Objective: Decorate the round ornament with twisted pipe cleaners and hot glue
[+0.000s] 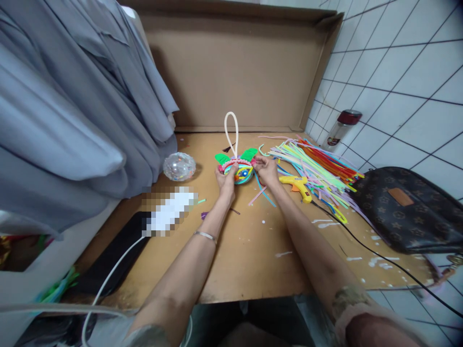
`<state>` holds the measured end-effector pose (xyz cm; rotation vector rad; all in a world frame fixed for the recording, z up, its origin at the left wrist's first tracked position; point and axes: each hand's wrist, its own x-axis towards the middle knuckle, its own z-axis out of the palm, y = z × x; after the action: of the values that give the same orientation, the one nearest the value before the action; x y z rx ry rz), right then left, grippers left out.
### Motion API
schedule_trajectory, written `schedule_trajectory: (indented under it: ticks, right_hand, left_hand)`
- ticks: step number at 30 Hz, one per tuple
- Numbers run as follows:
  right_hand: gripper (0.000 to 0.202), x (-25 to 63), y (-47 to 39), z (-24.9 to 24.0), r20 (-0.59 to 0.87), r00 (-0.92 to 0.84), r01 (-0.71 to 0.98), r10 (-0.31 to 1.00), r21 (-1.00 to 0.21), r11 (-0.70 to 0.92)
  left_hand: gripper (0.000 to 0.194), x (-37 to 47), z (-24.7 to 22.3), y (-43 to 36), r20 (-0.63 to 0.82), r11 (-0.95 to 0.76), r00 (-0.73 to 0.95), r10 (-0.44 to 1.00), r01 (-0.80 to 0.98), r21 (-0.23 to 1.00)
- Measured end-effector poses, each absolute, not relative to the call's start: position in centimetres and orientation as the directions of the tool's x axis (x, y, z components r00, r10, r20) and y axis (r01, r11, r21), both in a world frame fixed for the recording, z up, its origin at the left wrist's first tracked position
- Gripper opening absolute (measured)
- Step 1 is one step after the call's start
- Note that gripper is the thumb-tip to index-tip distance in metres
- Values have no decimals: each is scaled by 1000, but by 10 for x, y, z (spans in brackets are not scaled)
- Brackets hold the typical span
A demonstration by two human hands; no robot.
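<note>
A colourful round craft ornament [244, 174] with green leaf-shaped ears and a white loop [231, 126] on top is held just above the table. My left hand [226, 180] grips its left side, thumb across the front and fingers behind. On the other side, my right hand [266, 171] is closed, its fingertips pinched at the ornament's right edge by a small pink part. What exactly those fingertips press is too small to make out. Blue and pink fuzzy stems [265, 189] lie beneath my right hand.
A yellow glue gun [296, 185] lies by my right wrist, its black cord running to the front right. Behind it are bundled pipe cleaners [314, 166], a bottle [342, 127] and a brown bag [394, 207]. Leftward are a clear ball [179, 166], a black case [115, 255] and grey cloth [79, 96].
</note>
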<state>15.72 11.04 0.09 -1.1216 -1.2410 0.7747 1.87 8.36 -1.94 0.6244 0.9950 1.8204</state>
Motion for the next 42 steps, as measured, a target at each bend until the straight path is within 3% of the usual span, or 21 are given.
schedule_trajectory:
  ticks: [6,15,27,35,42]
  right_hand:
    - [26,160,114,0,214,212,1,954,-976,218]
    - [40,158,105,8,185,135,-135,973,-970,203]
    - [31,152,100,12,220,107,-41,970,-974,225]
    - [36,145,105,7,220,210,-100,953,-964,245]
    - [34,144,109,1,259,251,-38,933,-960,276]
  left_hand:
    - [62,19,-20,85,-4,-231,-424,905,-502,833]
    - [64,18,-19,83,6,-234,-419,908,-495,837]
    - [62,20,-17,80,59,-264,-405,912,-472,841]
    - [63,20,-19,83,50,-261,-417,908,-469,844]
    - [61,20,-21,84,50,-250,-406,913,-457,854]
